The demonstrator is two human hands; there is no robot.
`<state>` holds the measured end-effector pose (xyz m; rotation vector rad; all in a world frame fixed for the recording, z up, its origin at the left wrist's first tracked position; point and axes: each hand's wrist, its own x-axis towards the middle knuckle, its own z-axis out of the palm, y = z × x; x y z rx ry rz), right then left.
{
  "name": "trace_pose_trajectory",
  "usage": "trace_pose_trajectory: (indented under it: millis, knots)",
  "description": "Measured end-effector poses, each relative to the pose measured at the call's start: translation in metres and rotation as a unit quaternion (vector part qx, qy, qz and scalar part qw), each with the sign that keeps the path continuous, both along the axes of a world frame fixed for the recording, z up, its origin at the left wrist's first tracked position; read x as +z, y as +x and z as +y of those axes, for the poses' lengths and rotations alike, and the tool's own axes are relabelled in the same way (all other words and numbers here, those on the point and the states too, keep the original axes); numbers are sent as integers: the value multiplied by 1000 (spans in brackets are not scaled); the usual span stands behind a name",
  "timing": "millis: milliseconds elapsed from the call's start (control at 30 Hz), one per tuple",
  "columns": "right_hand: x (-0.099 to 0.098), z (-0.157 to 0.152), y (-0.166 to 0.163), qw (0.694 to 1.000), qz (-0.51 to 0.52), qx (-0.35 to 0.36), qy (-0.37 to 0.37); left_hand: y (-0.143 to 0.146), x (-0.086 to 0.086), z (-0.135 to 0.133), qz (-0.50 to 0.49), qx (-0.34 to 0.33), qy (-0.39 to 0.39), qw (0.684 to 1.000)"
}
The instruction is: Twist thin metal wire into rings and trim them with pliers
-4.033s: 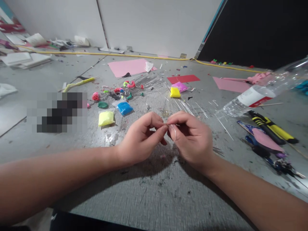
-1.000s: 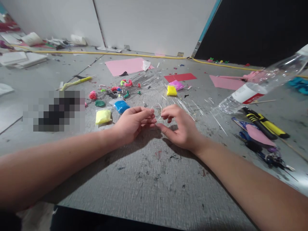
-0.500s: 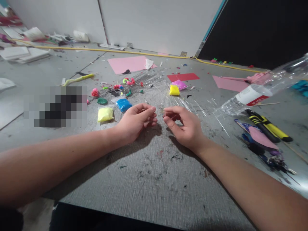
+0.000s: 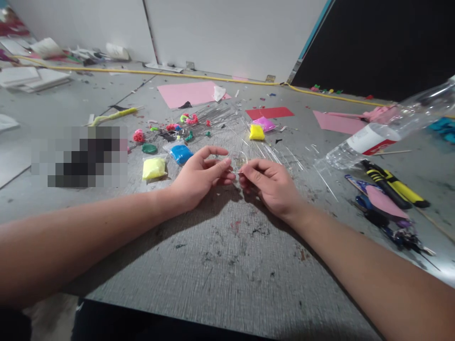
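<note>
Clear strand (image 4: 246, 159), thin and bent into a partial loop, lay to the right of the blue packet (image 4: 181, 154) and a little nearer the person, between the two hands and seemingly just above the worktop (image 4: 220, 265). Its curve kept it from having one long axis: a short length ran roughly left to right between the fingertips, while the arc stood up on the far side of the right hand (image 4: 270, 184). That hand was the nearer to the arc, with thumb and forefinger pinched together on the strand, well to the right of the blue packet. The left hand (image 4: 197, 180), just beside the blue packet on its right and near side, had its forefinger apart from the thumb; whether its other fingers gripped the strand's left end could not be told.

Further out, a pale yellow packet (image 4: 154, 169) lay to the left of the blue packet and slightly nearer the person, and a bright yellow packet (image 4: 256, 132) lay to its right and farther away. Clear rods (image 4: 272, 154) were scattered well to the right of the blue packet. Farther still on that side were a plastic bottle (image 4: 371, 138), tilted, and yellow-and-black pliers (image 4: 389, 182).
</note>
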<state>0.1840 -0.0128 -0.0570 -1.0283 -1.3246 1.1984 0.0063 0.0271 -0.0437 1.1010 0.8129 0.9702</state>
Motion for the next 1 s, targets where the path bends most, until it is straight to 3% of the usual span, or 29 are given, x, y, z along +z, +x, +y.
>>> trace_pose_trajectory:
  millis: [67,133,200,400,533,633,733,833,1000]
  knots:
    - [0,0,-1,998,55,-2,-32,-3,-1,2,84,-4,110,990]
    - [2,1,-3,993,96,-2,-67,-6,-1,4,168,4,221,961]
    - [4,0,-5,987,122,-4,-100,-7,0,5,213,5,274,938]
    - [11,-2,-6,976,158,22,-147,-8,3,6,227,-10,275,934]
    - [24,-2,9,975,127,76,-163,-10,2,7,243,-4,281,929]
    - [43,-6,26,969,12,148,-198,-12,0,7,239,-27,295,925]
    - [61,-14,38,962,-138,186,-143,-12,2,5,238,-88,347,903]
    - [65,-22,37,967,-178,160,-91,-12,5,2,252,-117,417,865]
    - [47,-30,24,982,-94,102,-127,-12,5,-3,271,-131,491,817]
